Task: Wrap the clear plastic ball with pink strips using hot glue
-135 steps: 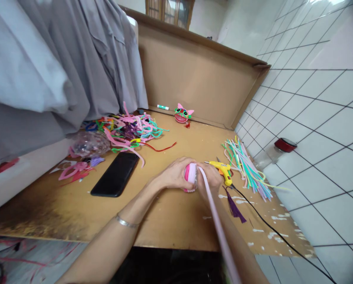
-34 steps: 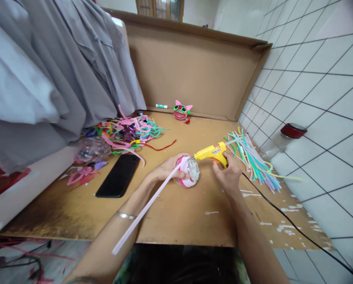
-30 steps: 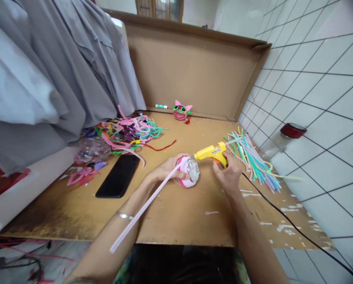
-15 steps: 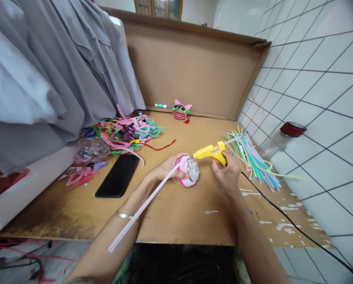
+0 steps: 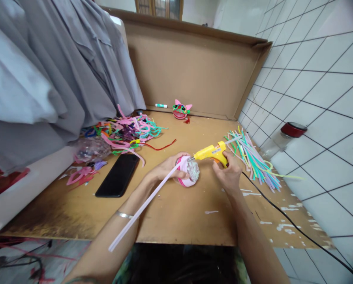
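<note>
Above the middle of the table my left hand [image 5: 168, 169] is closed around a clear plastic cup-like piece [image 5: 193, 170] wrapped in pink and white fuzzy strips. A long pale pink pipe cleaner [image 5: 143, 208] runs from the wrap down across my left forearm, its far end loose. In my right hand [image 5: 228, 171] is a yellow glue gun [image 5: 210, 151], gripped by the handle. Its metal nozzle touches or nearly touches the wrap beside the pipe cleaner. A glue stick pokes out of the gun's back end.
A black phone [image 5: 117, 176] lies left, before a heap of coloured pipe cleaners [image 5: 135, 128]. More pipe cleaners [image 5: 253, 159] lie right, near a red-lidded jar [image 5: 283, 138]. A finished-looking animal face [image 5: 180, 111] and a glue tube [image 5: 161, 105] stand by the cardboard [image 5: 191, 67]. The gun's cord [image 5: 283, 211] trails right.
Almost nothing differs. Both hands, the wrapped piece and the glue gun keep practically the same positions.
</note>
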Tool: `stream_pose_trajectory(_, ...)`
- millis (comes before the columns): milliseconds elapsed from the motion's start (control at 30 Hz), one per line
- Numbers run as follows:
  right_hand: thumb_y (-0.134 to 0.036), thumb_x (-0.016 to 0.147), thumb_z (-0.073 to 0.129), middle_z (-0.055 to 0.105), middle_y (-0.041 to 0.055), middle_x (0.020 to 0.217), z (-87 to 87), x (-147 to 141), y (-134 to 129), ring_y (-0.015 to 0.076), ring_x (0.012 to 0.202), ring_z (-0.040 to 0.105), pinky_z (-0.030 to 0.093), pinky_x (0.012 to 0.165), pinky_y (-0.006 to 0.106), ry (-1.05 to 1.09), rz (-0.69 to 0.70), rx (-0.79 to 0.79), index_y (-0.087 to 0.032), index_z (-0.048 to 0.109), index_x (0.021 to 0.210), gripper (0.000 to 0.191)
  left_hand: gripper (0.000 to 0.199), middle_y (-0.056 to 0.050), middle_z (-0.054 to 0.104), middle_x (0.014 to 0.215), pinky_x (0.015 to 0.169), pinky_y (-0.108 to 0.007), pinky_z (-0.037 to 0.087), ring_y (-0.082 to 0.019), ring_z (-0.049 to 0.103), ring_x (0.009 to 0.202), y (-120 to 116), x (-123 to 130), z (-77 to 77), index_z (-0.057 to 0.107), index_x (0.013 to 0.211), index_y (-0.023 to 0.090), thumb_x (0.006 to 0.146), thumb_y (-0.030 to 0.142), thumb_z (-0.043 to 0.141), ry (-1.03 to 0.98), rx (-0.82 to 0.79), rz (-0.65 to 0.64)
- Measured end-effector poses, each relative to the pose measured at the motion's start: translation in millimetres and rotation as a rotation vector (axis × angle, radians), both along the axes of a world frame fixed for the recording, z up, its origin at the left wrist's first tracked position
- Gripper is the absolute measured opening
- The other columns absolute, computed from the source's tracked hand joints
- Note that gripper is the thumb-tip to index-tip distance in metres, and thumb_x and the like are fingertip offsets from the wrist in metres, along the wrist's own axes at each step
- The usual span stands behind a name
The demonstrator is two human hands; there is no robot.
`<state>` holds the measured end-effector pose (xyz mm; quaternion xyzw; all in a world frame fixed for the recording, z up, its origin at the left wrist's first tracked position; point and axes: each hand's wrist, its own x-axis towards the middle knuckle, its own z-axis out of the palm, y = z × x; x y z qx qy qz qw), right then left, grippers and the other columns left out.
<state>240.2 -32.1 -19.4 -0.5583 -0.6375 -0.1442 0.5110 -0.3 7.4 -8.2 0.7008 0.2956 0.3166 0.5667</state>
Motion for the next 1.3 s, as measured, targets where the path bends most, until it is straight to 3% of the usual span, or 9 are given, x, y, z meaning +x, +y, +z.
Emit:
stream_pose_trajectory(567, -0.032, 0.077, 0.06, 0.069, 0.0063, 0.088, -0.2, -0.7, -0.2, 0.0209, 0.074, 0.065, 0.054, 0.071, 0.034, 0.007, 0.016, 0.008, -0.019, 0.061, 0.102, 0.028, 0.073, -0.003, 0.062, 0.095, 0.075, -0.026, 0.05, -0.016, 0.058, 0.082, 1.1, -0.7, -3.4, 0.052, 0.118, 0.016, 0.053, 0.031, 0.084, -0.014, -0.037, -0.011)
stream_pose_trajectory(833, -0.03, 0.076, 0.06, 0.07, 0.0051, 0.087, 1.8, -0.7, -0.8, 0.0198, 0.072, 0.065, 0.053, 0.069, 0.033, 0.001, 0.036, 0.005, -0.02, 0.061, 0.098, 0.024, 0.072, -0.002, 0.062, 0.097, 0.075, -0.025, 0.05, -0.015, 0.057, 0.082, 0.2, -0.8, -1.3, 0.052, 0.117, 0.016, 0.053, 0.027, 0.083, -0.043, -0.06, -0.026)
stream_pose_trajectory(1133, -0.033, 0.077, 0.058, 0.071, 0.0061, 0.085, 1.6, -0.7, 0.5, 0.02, 0.071, 0.065, 0.054, 0.07, 0.033, -0.027, -0.033, 0.062, -0.019, 0.063, 0.096, 0.024, 0.072, -0.001, 0.062, 0.092, 0.072, -0.026, 0.049, -0.015, 0.056, 0.078, -2.1, 0.0, 0.9, 0.052, 0.115, 0.015, 0.052, 0.029, 0.084, -0.031, -0.073, -0.028)
stream_pose_trajectory(1300, -0.032, 0.076, 0.059, 0.071, 0.0058, 0.085, -0.9, 0.7, 0.6, 0.0196, 0.069, 0.064, 0.054, 0.07, 0.033, 0.0, -0.012, 0.013, -0.019, 0.062, 0.099, 0.027, 0.071, -0.001, 0.06, 0.093, 0.071, -0.024, 0.047, -0.013, 0.055, 0.077, -3.4, 0.0, 3.8, 0.05, 0.115, 0.015, 0.054, 0.03, 0.083, -0.045, -0.085, -0.056)
